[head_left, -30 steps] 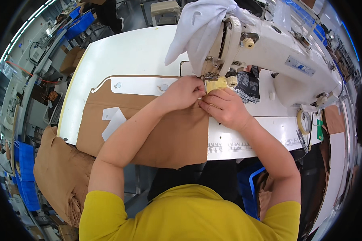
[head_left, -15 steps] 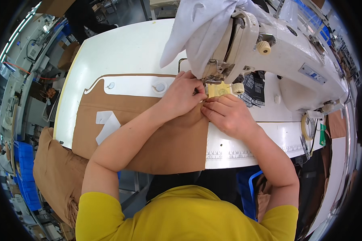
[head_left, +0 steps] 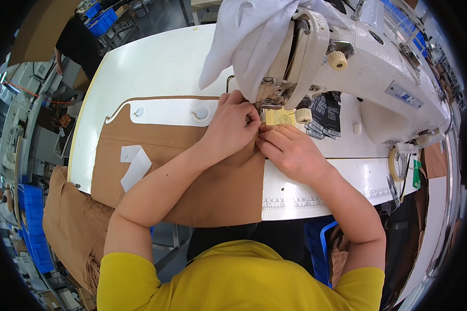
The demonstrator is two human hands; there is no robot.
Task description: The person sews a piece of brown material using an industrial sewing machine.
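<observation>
A piece of brown fabric [head_left: 213, 194] lies across the table's front, its right part reaching the needle area of a white sewing machine [head_left: 366, 78]. My left hand [head_left: 228, 129] bends over the fabric beside the presser foot, thumb and fingers pinched on its edge. Close against it, my right hand [head_left: 293, 155] holds the same edge between curled fingers. Both sets of fingertips nearly meet, and what lies right under them is hidden. Along the fabric's far side rests a long white template [head_left: 166, 116] with two round knobs. A folded white strip [head_left: 136, 168] lies on the fabric.
White cloth [head_left: 246, 44] drapes over the machine head. Black printed labels [head_left: 326, 116] lie behind my right hand. A tape roll [head_left: 398, 163] and scissors [head_left: 393, 189] are at the right. Brown fabric [head_left: 72, 217] is heaped off the left edge. Someone in dark clothes [head_left: 79, 46] stands far left.
The fabric and both hands appear slightly further left in the view, with the grip unchanged. At far left, the person and a brown panel show more fully.
</observation>
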